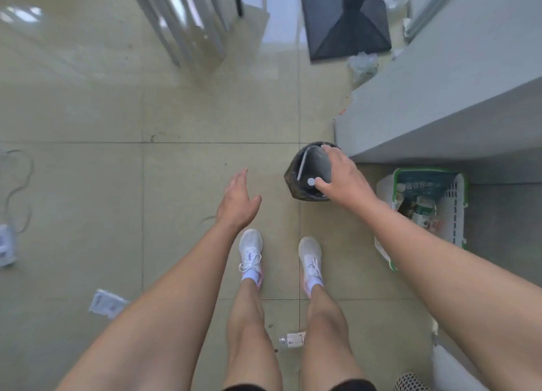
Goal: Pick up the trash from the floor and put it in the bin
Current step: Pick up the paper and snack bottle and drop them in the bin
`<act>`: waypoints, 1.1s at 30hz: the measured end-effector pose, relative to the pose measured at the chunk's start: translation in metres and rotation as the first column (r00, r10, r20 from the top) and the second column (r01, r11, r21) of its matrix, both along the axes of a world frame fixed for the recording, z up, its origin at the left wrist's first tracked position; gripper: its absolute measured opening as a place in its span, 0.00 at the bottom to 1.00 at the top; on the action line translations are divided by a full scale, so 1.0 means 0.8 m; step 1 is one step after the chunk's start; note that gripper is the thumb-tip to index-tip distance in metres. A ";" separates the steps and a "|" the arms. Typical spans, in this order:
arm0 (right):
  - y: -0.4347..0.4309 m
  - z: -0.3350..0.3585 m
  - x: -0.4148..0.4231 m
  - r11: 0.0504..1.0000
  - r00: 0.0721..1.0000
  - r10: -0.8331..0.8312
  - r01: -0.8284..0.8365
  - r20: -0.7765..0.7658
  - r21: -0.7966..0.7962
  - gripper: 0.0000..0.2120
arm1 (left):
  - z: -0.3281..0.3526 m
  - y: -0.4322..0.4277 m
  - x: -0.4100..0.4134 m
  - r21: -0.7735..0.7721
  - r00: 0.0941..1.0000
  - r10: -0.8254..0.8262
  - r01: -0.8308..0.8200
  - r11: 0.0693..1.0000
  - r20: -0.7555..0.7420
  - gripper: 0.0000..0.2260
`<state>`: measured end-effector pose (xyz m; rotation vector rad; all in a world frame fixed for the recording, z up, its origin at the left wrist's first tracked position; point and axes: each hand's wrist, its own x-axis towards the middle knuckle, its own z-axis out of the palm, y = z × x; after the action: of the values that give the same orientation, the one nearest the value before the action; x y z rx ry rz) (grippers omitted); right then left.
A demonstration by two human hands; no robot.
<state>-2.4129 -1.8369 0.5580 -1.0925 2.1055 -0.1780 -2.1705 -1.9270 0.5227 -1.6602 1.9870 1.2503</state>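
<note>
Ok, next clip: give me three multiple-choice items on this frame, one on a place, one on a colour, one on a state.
1. Where does the bin stand?
A) on the floor by the corner of the grey ledge
B) between the two shoes
C) inside the white crate

2. What colour is the rim of the basket?
A) red
B) green
C) black

3. How is the left hand?
A) open, holding nothing
B) gripping a bottle
C) resting on the bin

Answers:
1 A: the bin sits on the tiles right at the ledge's near corner.
2 B: a green edge runs round the white basket.
3 A: its fingers are straight, with only floor beneath them.
</note>
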 end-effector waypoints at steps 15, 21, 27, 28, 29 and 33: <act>-0.109 0.390 0.290 0.386 0.420 0.835 -0.908 -0.356 -0.166 0.39 | 0.380 0.190 0.317 -0.435 0.725 0.657 -0.534 0.725 0.206 0.44; -0.048 0.464 0.508 0.014 0.104 0.921 -0.972 -0.374 -0.236 0.40 | 0.441 0.353 0.432 -0.565 0.439 0.882 -0.691 0.452 0.169 0.44; 0.045 0.475 0.681 -0.294 -0.200 0.898 -0.935 -0.392 -0.197 0.43 | 0.432 0.519 0.499 -0.570 0.126 0.985 -0.804 0.170 0.116 0.43; 0.062 0.473 0.707 -0.339 -0.247 0.885 -0.923 -0.394 -0.183 0.43 | 0.426 0.543 0.506 -0.563 0.077 0.992 -0.818 0.118 0.096 0.44; 0.079 0.470 0.732 -0.382 -0.294 0.872 -0.909 -0.391 -0.169 0.44 | 0.420 0.567 0.514 -0.555 0.030 0.997 -0.830 0.062 0.066 0.45; 0.149 0.448 0.835 -0.530 -0.459 0.806 -0.842 -0.374 -0.107 0.44 | 0.393 0.666 0.556 -0.498 -0.147 0.989 -0.857 -0.133 -0.011 0.50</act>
<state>-1.7445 -1.7180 0.9167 -2.8707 0.1080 0.4249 -1.7259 -1.3944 0.8369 -3.4997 0.2216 0.5090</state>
